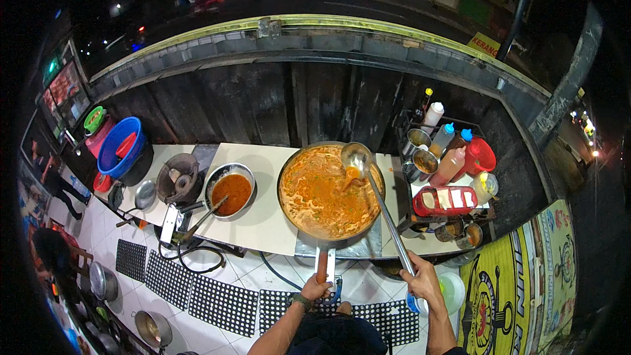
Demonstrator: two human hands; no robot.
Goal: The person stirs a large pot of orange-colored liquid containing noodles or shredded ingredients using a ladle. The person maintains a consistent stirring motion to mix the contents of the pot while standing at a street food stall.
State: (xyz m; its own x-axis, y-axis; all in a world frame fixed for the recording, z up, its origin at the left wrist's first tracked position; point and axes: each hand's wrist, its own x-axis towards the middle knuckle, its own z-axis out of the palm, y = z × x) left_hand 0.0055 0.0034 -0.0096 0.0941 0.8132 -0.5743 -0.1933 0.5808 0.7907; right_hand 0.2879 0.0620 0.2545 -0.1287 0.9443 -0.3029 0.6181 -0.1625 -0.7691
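A large round wok [282, 170] full of orange-brown sauce [320, 187] with pale swirls and green bits stands before me at the counter. My left hand [315, 288] is closed around its wooden handle [322, 265], which points toward me. My right hand [423, 276] grips the long metal handle of a ladle [356, 158]. The ladle's bowl is tilted over the wok's upper right part, and orange sauce shows at its lip. To the left, a smaller saucepan [250, 177] holds reddish-brown sauce with a spoon or ladle in it.
Left on the counter [263, 158] are a burner [178, 177], a metal ladle [146, 194] and a blue basin [120, 145]. At right, a rack holds squeeze bottles [441, 140], metal cups and a red container [443, 200]. Black mats [224, 303] lie underfoot; people are at far left.
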